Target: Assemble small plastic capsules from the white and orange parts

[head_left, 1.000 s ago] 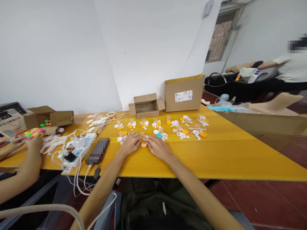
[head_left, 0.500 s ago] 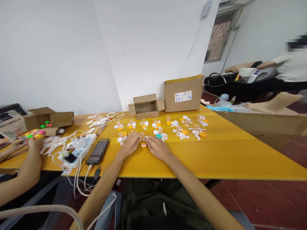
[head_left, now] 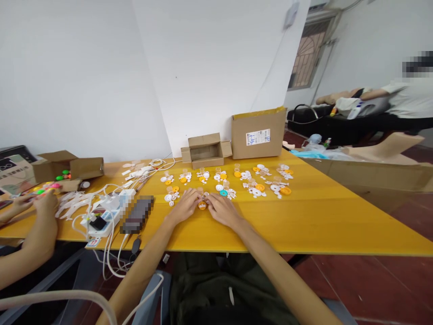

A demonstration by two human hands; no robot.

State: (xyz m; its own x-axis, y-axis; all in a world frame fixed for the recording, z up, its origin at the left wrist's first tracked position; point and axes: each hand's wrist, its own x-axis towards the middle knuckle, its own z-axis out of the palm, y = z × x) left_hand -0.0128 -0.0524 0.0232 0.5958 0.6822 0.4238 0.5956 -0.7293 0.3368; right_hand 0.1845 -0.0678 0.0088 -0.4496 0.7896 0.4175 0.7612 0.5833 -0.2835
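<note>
Close together over the table, my left hand (head_left: 187, 204) and my right hand (head_left: 221, 208) have their fingers bent inward and pinched. Between the fingertips are small white perforated pieces (head_left: 205, 197), too small and partly covered to tell what each hand grips. Just below the fingertips lies an orange round cap (head_left: 202, 205) with white bits in it. Left of my left hand sit a white disc (head_left: 168, 197), an orange disc (head_left: 175, 189) and small dice-like pieces (head_left: 171, 203). Right of my right hand are a teal disc (head_left: 223, 192) and a clear cup (head_left: 226, 185).
Several groups of white and orange discs with clear cups span the table (head_left: 304, 225). Behind stand an open carton (head_left: 206, 155) and a larger box (head_left: 259, 135). On the left are a phone (head_left: 137, 214), a power strip (head_left: 110, 216), cables and a co-worker's hands (head_left: 43, 201).
My two hands have drawn slightly closer together over the orange cap, the left shifting a little right. The co-worker's hands at left have lowered slightly.
</note>
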